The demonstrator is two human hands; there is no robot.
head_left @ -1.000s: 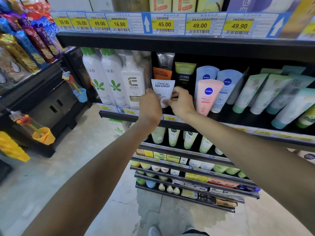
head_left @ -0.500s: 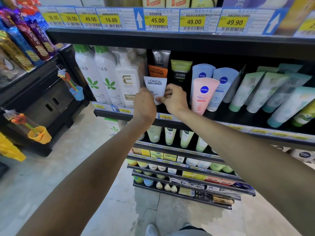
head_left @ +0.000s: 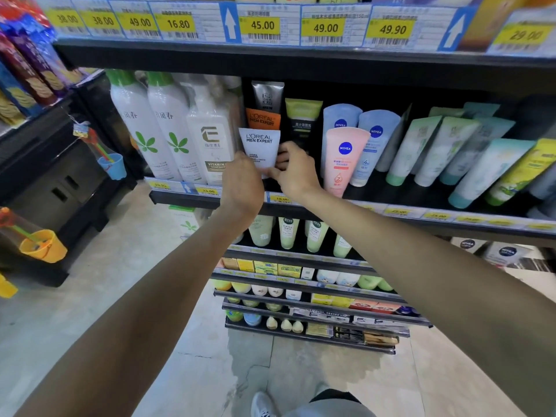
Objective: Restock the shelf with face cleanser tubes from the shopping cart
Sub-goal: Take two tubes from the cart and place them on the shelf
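A white L'Oreal Men Expert cleanser tube (head_left: 260,147) stands cap-down at the front of the black shelf (head_left: 391,206), in front of an orange-banded L'Oreal tube (head_left: 264,109). My left hand (head_left: 240,182) grips its lower left side. My right hand (head_left: 293,173) pinches its lower right edge with thumb and fingers. The tube's cap end is hidden behind my hands. The shopping cart is out of view.
Tall white lotion bottles (head_left: 168,127) stand just left of the tube. A dark green-topped tube (head_left: 302,118) and Nivea tubes (head_left: 343,158) stand right of it, then leaning green tubes (head_left: 436,149). Price labels (head_left: 261,25) line the upper shelf. Lower shelves hold more products.
Both hands have stayed on the white tube, which sits a little lower and deeper in the shelf slot. My head has come closer to the shelf.
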